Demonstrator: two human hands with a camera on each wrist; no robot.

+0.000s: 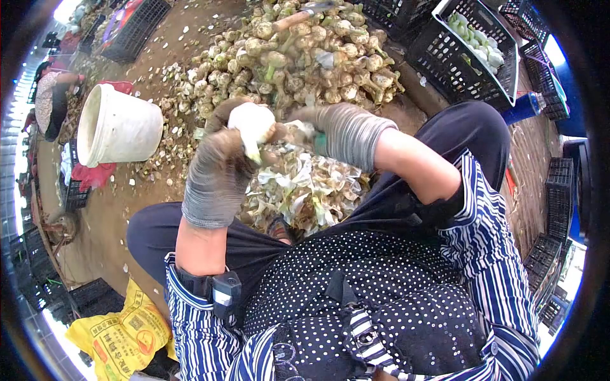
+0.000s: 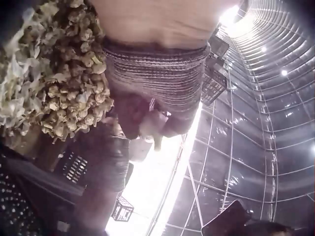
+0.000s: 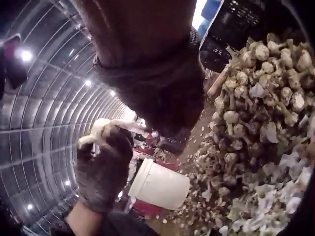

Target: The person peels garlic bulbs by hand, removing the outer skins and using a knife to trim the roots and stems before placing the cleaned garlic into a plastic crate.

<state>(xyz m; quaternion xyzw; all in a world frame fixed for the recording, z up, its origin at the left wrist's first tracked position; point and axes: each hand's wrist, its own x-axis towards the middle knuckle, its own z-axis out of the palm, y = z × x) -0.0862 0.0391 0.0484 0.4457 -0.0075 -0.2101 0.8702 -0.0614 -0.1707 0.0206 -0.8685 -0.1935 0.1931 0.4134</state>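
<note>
My gloved left hand (image 1: 219, 174) grips a white garlic bulb (image 1: 252, 124), its short stalk pointing down toward me. In the right wrist view the same bulb shows pale above the dark left glove. Close on its right is my gloved right hand (image 1: 346, 133), blurred, with curled fingers and whitish garlic skin (image 1: 298, 131) at the fingertips. A bit of green shows beside those fingers. Below both hands lies a heap of peeled skins (image 1: 305, 190). Just beyond them rises a large pile of unpeeled garlic bulbs (image 1: 254, 47).
A white bucket (image 1: 130, 124) lies tilted at the left. At the upper right, a black crate (image 1: 467, 57) holds pale bulbs with green stalks. A wooden-handled tool (image 1: 293, 21) rests on the pile. A yellow sack (image 1: 124, 336) sits at the lower left; another person is farther off.
</note>
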